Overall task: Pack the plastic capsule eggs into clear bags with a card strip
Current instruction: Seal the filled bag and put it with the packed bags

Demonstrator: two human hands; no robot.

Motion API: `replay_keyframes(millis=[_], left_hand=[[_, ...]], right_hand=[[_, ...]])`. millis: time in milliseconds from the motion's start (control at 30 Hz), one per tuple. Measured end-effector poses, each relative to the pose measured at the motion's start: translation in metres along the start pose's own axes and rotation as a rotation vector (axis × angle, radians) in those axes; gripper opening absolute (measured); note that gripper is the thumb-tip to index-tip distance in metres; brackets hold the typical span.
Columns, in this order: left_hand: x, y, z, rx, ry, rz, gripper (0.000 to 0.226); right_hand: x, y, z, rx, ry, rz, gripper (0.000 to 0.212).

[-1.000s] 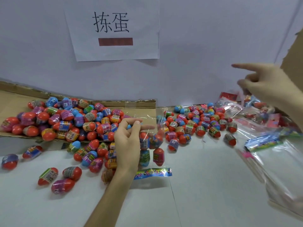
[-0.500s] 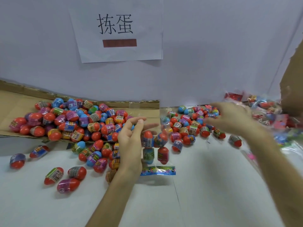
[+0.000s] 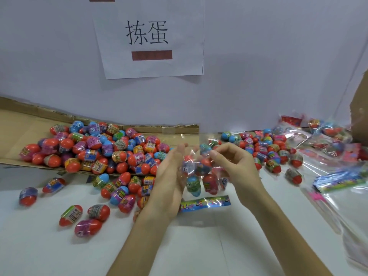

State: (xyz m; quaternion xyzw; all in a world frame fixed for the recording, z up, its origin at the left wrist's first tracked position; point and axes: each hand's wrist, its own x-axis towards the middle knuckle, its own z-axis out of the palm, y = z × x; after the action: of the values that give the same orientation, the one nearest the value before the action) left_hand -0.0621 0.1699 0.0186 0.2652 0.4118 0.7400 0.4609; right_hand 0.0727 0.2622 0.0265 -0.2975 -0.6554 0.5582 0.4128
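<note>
I am holding a clear bag (image 3: 196, 172) upright over the white table; several capsule eggs sit inside it, and its colourful card strip (image 3: 205, 202) lies at the bottom. My left hand (image 3: 169, 176) grips the bag's left side near the mouth, fingers pointing up. Pinched in the fingertips of my right hand (image 3: 233, 166) is a blue-topped capsule egg (image 3: 205, 148), right at the mouth of the bag. A large heap of loose eggs (image 3: 99, 148) lies on flattened cardboard (image 3: 18, 124) to the left, and a smaller heap (image 3: 268, 150) lies to the right.
Filled bags (image 3: 328, 134) are stacked at the far right by a cardboard box (image 3: 360, 108). Empty clear bags with card strips (image 3: 338, 181) lie right of my right arm. Stray eggs (image 3: 83, 218) dot the near left table. A paper sign (image 3: 149, 36) hangs on the wall.
My right hand went from raised at the far right down to the right heap, then came to the bag mouth with an egg. The left hand kept holding the bag.
</note>
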Motion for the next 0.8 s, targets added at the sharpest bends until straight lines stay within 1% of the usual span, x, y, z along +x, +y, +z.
replay_keyframes(millis=[67,133,200,300,333,400,467,567,667,700,733,800], left_hand=[[-0.0018,-0.0015,0.0006,0.087,-0.046,-0.078,0.045],[-0.0026,-0.0043,0.0005,0.113,-0.04,-0.103,0.047],[-0.0023,-0.0066,-0.0006,0.154,-0.031,-0.072,0.038],[-0.0019,-0.0086,-0.0013,0.217,-0.025,-0.026,0.017],[-0.0018,-0.0092,-0.001,0.22,-0.008,-0.03,0.015],[-0.0019,-0.0084,0.0005,0.199,0.039,-0.043,0.014],[-0.002,-0.0069,0.0027,0.174,0.045,-0.037,0.016],[-0.0028,-0.0062,0.0048,0.148,0.048,-0.013,0.019],[-0.0039,-0.008,0.0055,0.112,0.061,0.011,0.018],[-0.005,-0.0076,0.0063,0.122,0.049,0.026,0.02],[-0.006,-0.0068,0.0072,0.133,0.029,0.038,0.023],[-0.0059,-0.0071,0.0072,0.156,-0.016,0.049,0.023]], right_hand=[[-0.0005,-0.0007,-0.0023,0.017,0.011,-0.002,0.017],[-0.0005,-0.0008,-0.0043,0.032,0.021,0.017,0.012],[-0.0007,-0.0004,-0.005,0.065,-0.02,0.059,0.005],[-0.0016,0.001,-0.0046,0.011,-0.112,0.079,0.023],[-0.0019,0.0002,-0.0042,-0.012,-0.12,0.077,0.021],[-0.0017,-0.0006,-0.0046,-0.003,-0.093,0.077,0.013],[-0.002,-0.0016,-0.0055,0.054,-0.057,0.078,0.014],[-0.0022,-0.0012,-0.0044,0.127,-0.059,0.062,0.016],[-0.0022,-0.0011,-0.0032,0.161,-0.087,0.032,0.022],[-0.0022,-0.0009,-0.0033,0.158,-0.111,0.033,0.021],[-0.0029,-0.0018,-0.0028,0.14,-0.143,0.039,0.019],[-0.0038,-0.0006,-0.0026,0.058,-0.18,0.036,0.027]])
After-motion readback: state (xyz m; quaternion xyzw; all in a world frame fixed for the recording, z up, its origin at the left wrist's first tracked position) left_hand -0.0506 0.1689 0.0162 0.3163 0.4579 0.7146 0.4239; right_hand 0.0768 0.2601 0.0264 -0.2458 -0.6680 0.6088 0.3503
